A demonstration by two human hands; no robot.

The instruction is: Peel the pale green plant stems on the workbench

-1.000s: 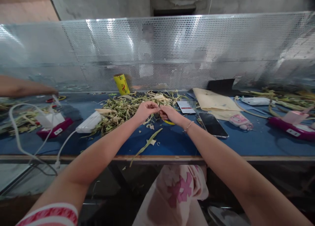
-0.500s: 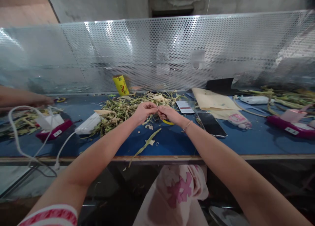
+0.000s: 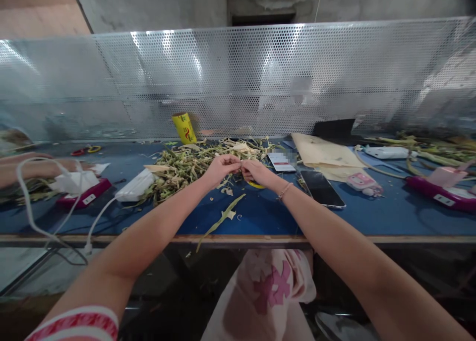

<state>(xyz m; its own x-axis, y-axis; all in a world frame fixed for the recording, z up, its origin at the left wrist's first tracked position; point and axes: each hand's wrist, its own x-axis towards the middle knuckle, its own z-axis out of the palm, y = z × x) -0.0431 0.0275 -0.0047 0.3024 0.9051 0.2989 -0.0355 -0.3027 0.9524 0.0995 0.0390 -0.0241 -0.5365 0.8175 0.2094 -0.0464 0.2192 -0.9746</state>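
Over the blue table (image 3: 267,217), my left hand (image 3: 223,168) and my right hand (image 3: 256,171) meet with fingertips pinched together. Whatever sits between them is too small to make out. Behind and left of the hands spreads a heap of dried, greenish-brown plant pieces (image 3: 182,165). Just under my right hand shows part of a yellow ring-shaped thing (image 3: 256,185). Closer to the table edge lies a long withered leaf (image 3: 221,219), its tip hanging over the edge, with pale scraps beside it.
On the right are a phone (image 3: 323,188), a pink case (image 3: 362,182), brown paper (image 3: 327,150) and a purple power strip (image 3: 441,192). To the left lie a white power bank (image 3: 134,185), cables and another power strip (image 3: 87,195). A yellow tube (image 3: 184,128) stands behind. Another person's hand (image 3: 70,166) is far left.
My hands stay pinched together in nearly the same place. At far left, the other person's arm has come lower and nearer, and red and yellow scissors-like handles now show on the table.
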